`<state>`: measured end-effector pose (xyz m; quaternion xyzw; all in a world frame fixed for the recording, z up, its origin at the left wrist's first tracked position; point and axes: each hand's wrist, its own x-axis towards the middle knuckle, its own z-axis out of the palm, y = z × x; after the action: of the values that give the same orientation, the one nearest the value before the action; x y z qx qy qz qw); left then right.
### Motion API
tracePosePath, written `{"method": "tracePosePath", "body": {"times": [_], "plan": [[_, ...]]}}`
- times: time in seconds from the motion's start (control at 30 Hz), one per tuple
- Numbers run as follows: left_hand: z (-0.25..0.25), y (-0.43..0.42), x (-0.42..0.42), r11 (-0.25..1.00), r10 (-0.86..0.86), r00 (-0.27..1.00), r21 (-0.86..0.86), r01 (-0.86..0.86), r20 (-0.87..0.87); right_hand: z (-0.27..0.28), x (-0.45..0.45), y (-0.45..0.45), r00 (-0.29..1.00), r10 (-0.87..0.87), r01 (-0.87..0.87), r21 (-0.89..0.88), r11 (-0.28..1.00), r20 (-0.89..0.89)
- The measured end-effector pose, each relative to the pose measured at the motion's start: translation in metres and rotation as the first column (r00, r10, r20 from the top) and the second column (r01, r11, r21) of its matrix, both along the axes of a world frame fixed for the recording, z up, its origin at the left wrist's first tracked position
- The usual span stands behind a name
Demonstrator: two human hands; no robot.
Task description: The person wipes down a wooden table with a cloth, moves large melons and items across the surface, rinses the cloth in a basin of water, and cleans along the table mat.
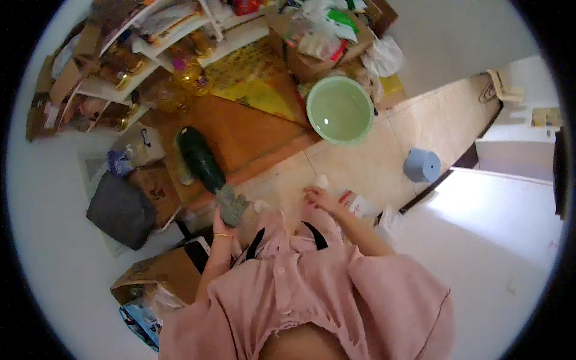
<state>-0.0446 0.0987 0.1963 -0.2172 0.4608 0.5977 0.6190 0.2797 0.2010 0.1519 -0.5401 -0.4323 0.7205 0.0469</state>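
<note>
Cloth (233, 205): one, grey-green, crumpled, at the near end of a dark green melon (203, 162). I count two hands on my head feed, both the wearer's. Left hand (224, 227) grips the cloth, one thin bracelet (224, 236) on its wrist. Right hand (320, 197) is near the knee, fingers loosely bent, nothing seen in them. Melon: one, lying lengthwise beside the orange-brown board (240, 135); from here I can't tell whether cloth and skin touch. Ahead to the right, one pale green basin (340, 111), round, a single glint inside. Farther right, one blue-grey stool (422, 165) on the tiles. Just past the right forearm, I log one white-and-red packet (354, 204). To the left, one dark grey bag (122, 210); nearer the wearer, one open cardboard box (157, 267).
</note>
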Motion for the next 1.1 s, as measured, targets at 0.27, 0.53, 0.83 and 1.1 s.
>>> {"method": "tracePosePath", "body": {"times": [0.27, 0.53, 0.83, 1.1], "plan": [[-0.026, 0.014, 0.064, 0.930, 0.109, 0.993, -0.348, -0.121, -0.056, -0.016, 0.163, 0.041, 0.956, -0.215, 0.232, -0.064, 0.971, 0.200], [-0.004, 0.063, 0.140, 0.923, -0.035, 0.997, -0.384, 0.007, -0.068, -0.024, 0.211, 0.071, 0.893, -0.439, 0.451, -0.229, 0.863, 0.102], [-0.019, 0.095, 0.124, 0.936, -0.220, 0.971, -0.302, 0.183, -0.094, -0.060, 0.221, 0.060, 0.853, -0.475, 0.519, -0.260, 0.814, 0.217], [-0.084, 0.166, 0.096, 0.718, -0.657, 0.747, -0.381, 0.582, -0.096, -0.078, 0.200, 0.016, 0.779, -0.579, 0.606, -0.053, 0.794, 0.241]]}}
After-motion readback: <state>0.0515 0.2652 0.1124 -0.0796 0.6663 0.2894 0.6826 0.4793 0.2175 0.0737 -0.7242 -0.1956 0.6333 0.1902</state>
